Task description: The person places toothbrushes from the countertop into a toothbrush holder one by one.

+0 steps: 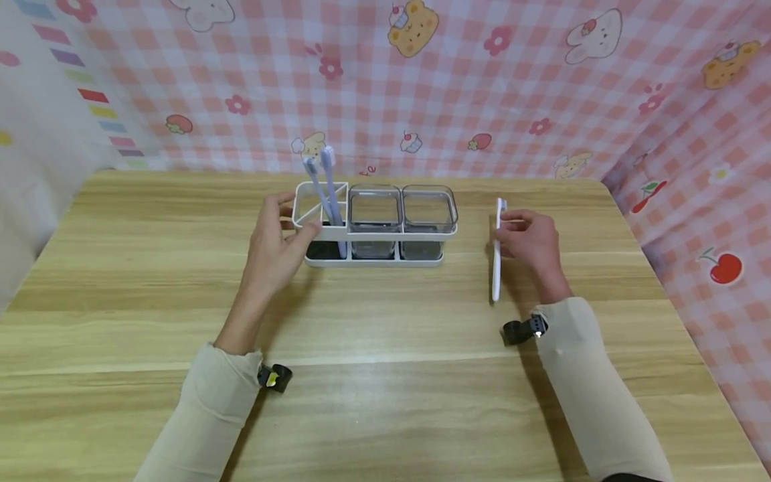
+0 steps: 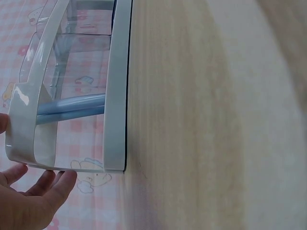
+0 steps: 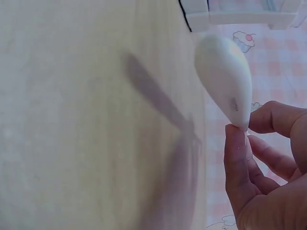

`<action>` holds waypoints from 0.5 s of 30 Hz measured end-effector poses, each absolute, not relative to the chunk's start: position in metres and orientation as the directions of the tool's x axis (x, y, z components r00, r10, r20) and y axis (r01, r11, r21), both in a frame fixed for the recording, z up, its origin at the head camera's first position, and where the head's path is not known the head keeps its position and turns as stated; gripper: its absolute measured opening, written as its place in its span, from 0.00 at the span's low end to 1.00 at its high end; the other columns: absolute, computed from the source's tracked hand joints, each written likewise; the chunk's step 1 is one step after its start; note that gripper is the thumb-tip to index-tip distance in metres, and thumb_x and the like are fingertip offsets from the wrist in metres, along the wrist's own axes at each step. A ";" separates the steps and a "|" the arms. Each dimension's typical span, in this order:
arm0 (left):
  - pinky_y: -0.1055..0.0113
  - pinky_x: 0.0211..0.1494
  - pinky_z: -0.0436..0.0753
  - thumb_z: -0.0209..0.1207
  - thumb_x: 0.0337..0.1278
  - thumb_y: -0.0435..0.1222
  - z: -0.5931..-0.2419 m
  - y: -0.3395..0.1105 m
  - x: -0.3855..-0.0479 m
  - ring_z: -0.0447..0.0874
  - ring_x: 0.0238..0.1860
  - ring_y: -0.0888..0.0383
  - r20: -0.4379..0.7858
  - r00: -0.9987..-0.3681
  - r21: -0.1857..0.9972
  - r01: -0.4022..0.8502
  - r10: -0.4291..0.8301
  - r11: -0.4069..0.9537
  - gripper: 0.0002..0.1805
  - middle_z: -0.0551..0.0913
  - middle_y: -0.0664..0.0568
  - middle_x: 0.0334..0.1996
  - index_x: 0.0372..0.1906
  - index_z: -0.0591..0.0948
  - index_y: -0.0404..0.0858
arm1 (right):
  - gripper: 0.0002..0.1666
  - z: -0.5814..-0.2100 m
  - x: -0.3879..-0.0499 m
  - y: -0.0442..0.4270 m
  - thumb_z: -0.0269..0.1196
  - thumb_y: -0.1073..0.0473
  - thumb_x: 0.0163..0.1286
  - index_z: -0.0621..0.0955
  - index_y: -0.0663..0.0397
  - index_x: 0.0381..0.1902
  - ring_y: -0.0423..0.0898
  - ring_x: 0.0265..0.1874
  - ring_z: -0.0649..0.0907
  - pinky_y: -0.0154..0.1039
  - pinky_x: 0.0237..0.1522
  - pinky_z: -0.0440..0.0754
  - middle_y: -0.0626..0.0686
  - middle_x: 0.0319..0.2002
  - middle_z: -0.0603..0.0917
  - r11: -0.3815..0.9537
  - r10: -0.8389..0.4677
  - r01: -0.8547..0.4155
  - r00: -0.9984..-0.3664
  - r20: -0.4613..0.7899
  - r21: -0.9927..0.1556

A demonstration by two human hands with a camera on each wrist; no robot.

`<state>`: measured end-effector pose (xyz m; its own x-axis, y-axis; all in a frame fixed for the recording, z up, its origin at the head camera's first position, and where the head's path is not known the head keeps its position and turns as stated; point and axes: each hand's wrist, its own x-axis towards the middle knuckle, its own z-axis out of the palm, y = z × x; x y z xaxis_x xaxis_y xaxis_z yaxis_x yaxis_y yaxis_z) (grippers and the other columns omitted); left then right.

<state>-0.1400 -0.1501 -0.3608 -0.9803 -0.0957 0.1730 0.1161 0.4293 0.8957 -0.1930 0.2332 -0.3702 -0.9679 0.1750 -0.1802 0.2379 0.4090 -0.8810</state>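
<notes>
A white toothbrush holder point(image 1: 385, 236) stands on the table, its open frame also filling the upper left of the left wrist view. Two bluish toothbrushes point(image 1: 332, 194) lean in its divided left compartment. Two clear cups point(image 1: 375, 251) sit in its middle and right places. My left hand point(image 1: 271, 242) grips the holder's left end, thumb at the front rim and fingers around the side. To the right of the holder, my right hand point(image 1: 533, 244) pinches a white toothbrush point(image 1: 496, 271), bristles toward the back. In the right wrist view its rounded handle point(image 3: 223, 76) points at the camera.
The wood-grain table point(image 1: 373, 402) ends at the back against a pink checked cloth point(image 1: 361, 87) with cartoon prints. A similar cloth point(image 1: 717, 221) hangs along the right side. The held toothbrush casts a shadow point(image 3: 153, 88) on the tabletop.
</notes>
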 end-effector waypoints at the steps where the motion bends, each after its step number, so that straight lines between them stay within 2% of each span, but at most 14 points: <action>1: 0.52 0.60 0.76 0.61 0.65 0.40 -0.361 -0.150 -0.140 0.73 0.55 0.46 0.174 -0.980 0.897 0.118 -0.095 0.426 0.33 0.74 0.37 0.56 0.71 0.65 0.34 | 0.25 -0.369 -0.193 0.233 0.64 0.70 0.67 0.78 0.68 0.62 0.34 0.29 0.83 0.35 0.36 0.88 0.59 0.46 0.81 0.401 0.177 0.232 -0.969 -0.173 -0.886; 7: 0.52 0.60 0.76 0.61 0.65 0.40 -0.361 -0.150 -0.140 0.73 0.55 0.46 0.170 -0.981 0.898 0.114 -0.095 0.426 0.33 0.74 0.37 0.57 0.71 0.65 0.34 | 0.26 -0.360 -0.193 0.231 0.65 0.70 0.67 0.77 0.69 0.62 0.35 0.31 0.83 0.38 0.37 0.88 0.50 0.39 0.81 0.387 0.170 0.171 -0.979 -0.112 -0.906; 15: 0.53 0.59 0.79 0.60 0.65 0.40 -0.363 -0.151 -0.141 0.73 0.55 0.46 0.166 -0.981 0.899 0.110 -0.097 0.424 0.33 0.74 0.38 0.57 0.71 0.65 0.34 | 0.25 -0.344 -0.190 0.221 0.65 0.70 0.67 0.78 0.69 0.61 0.38 0.35 0.82 0.36 0.34 0.88 0.48 0.37 0.81 0.341 0.146 0.092 -0.988 -0.044 -0.936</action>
<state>-0.1408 -0.1505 -0.3627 -0.9813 -0.0971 0.1662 0.1103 0.4242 0.8988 -0.1901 0.2209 -0.3435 -0.9883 0.1457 -0.0440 0.0919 0.3408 -0.9356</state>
